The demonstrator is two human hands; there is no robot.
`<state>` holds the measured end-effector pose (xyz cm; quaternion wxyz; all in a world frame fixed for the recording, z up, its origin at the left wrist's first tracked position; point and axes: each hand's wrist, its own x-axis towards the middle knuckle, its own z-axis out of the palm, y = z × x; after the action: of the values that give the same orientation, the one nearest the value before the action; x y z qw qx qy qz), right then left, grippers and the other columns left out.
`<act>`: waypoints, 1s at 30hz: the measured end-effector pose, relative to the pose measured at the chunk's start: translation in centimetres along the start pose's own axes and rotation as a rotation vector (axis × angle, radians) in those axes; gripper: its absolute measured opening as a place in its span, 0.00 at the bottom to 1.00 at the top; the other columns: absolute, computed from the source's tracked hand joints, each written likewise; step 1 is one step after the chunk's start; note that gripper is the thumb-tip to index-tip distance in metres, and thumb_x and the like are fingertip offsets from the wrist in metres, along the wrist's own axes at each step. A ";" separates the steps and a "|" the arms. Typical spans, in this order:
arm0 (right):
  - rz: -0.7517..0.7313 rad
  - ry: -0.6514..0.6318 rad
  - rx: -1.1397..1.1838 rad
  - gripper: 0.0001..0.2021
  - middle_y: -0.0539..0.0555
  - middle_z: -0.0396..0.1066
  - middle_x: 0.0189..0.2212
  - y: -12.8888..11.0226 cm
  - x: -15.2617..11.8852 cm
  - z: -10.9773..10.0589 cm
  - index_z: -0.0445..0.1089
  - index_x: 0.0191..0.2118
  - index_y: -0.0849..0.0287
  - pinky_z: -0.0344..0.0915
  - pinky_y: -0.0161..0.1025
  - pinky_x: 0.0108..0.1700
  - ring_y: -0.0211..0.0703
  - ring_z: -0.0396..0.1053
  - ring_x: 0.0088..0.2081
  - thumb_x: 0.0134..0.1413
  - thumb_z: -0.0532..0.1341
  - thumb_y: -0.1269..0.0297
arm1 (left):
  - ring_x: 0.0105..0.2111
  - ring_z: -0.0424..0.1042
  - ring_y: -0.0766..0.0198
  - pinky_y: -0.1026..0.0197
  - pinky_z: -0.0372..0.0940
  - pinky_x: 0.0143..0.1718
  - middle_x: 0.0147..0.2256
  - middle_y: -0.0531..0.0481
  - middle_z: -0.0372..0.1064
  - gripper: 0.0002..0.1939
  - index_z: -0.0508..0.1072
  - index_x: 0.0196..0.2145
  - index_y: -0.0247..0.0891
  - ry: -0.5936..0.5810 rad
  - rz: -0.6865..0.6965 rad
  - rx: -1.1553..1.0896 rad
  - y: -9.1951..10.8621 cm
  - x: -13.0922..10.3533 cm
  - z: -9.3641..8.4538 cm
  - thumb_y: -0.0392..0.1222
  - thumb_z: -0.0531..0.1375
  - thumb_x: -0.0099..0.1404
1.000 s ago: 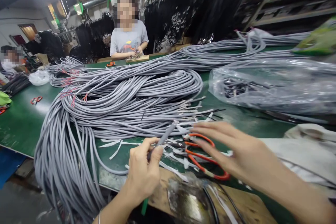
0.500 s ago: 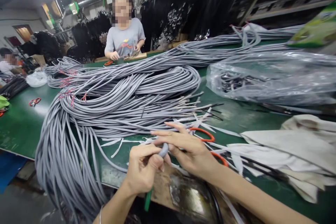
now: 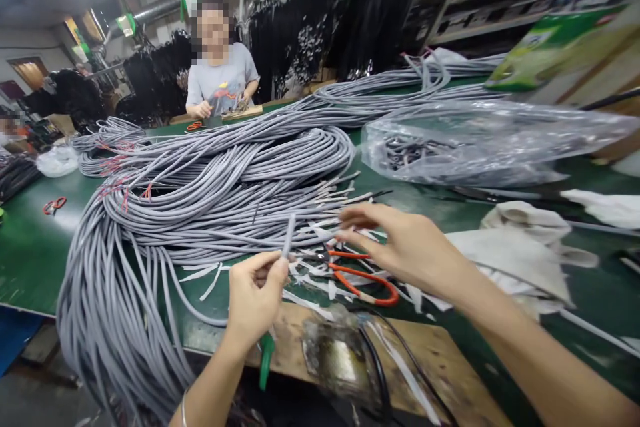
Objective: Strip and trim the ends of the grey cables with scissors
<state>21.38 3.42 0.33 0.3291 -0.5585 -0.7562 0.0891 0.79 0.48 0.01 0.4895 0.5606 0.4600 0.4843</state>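
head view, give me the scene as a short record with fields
left hand: left hand, gripping a grey cable end
right hand: right hand, fingers spread, above the orange-handled scissors
work surface: green table, wooden board at its near edge
cables: grey cable bundle, looped, partly hanging over the edge
right side: clear plastic bag, pale cloth
across table: person in grey shirt

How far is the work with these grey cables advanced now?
Some trimming looks done: white scraps lie around the orange-handled scissors. In progress is one grey cable end, held up in the left hand; the right hand is open beside it. Probably left is at least part of the large cable bundle; I cannot tell which cables are finished.
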 end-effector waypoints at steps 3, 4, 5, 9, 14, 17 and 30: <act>0.082 -0.358 -0.276 0.04 0.54 0.76 0.30 1.2 -0.4 0.1 0.72 0.31 0.57 0.67 0.36 0.33 0.45 0.74 0.32 0.47 0.61 0.69 | 0.17 0.54 0.72 0.66 0.49 0.18 0.20 0.51 0.63 0.16 0.81 0.32 0.30 0.026 0.013 -0.035 0.0 0.3 0.0 0.46 0.62 0.54; 0.086 -0.403 -0.352 0.06 0.55 0.76 0.32 1.2 -0.5 0.4 0.73 0.33 0.58 0.67 0.36 0.34 0.45 0.74 0.33 0.45 0.61 0.70 | 0.18 0.55 0.71 0.66 0.50 0.19 0.21 0.51 0.63 0.14 0.81 0.32 0.31 0.044 0.044 -0.014 0.0 0.4 -0.1 0.44 0.63 0.53; 0.088 -0.409 -0.409 0.09 0.57 0.76 0.34 1.1 -0.6 0.8 0.73 0.35 0.59 0.67 0.36 0.35 0.46 0.73 0.35 0.44 0.61 0.72 | 0.20 0.57 0.70 0.66 0.51 0.20 0.21 0.51 0.63 0.12 0.81 0.32 0.32 0.064 0.075 0.012 0.0 0.3 -0.1 0.43 0.63 0.53; 0.122 -0.402 -0.476 0.12 0.59 0.74 0.32 0.5 -0.3 1.5 0.73 0.35 0.61 0.65 0.38 0.33 0.49 0.72 0.34 0.40 0.60 0.74 | 0.20 0.57 0.70 0.66 0.52 0.21 0.20 0.51 0.65 0.13 0.82 0.32 0.32 0.033 0.010 0.026 -0.2 0.3 -0.3 0.44 0.65 0.51; 0.217 -0.397 -0.436 0.03 0.55 0.69 0.21 1.5 -0.1 -0.4 0.67 0.20 0.56 0.62 0.39 0.26 0.47 0.69 0.25 0.36 0.61 0.71 | 0.16 0.55 0.73 0.67 0.50 0.17 0.19 0.48 0.68 0.24 0.80 0.27 0.28 -0.136 -0.244 -0.088 -0.2 0.8 -0.7 0.57 0.65 0.48; 0.295 -0.191 -0.227 0.05 0.54 0.69 0.21 2.0 -0.3 -1.5 0.66 0.19 0.54 0.64 0.41 0.27 0.49 0.69 0.25 0.30 0.63 0.68 | 0.16 0.60 0.70 0.66 0.54 0.18 0.18 0.48 0.69 0.20 0.80 0.25 0.30 -0.076 -0.232 -0.053 0.1 1.1 -0.6 0.53 0.67 0.45; 0.240 0.236 0.698 0.17 0.51 0.75 0.23 -4.0 -2.4 1.5 0.64 0.27 0.53 0.71 0.39 0.24 0.44 0.72 0.24 0.40 0.67 0.47 | 0.24 0.70 0.61 0.62 0.61 0.28 0.25 0.47 0.75 0.06 0.80 0.27 0.37 -0.034 0.160 0.496 0.4 0.3 2.1 0.34 0.61 0.55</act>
<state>17.72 0.18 0.23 0.5714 -0.5039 -0.5665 0.3141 2.89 0.53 0.34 0.3049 0.7061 0.5107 0.3842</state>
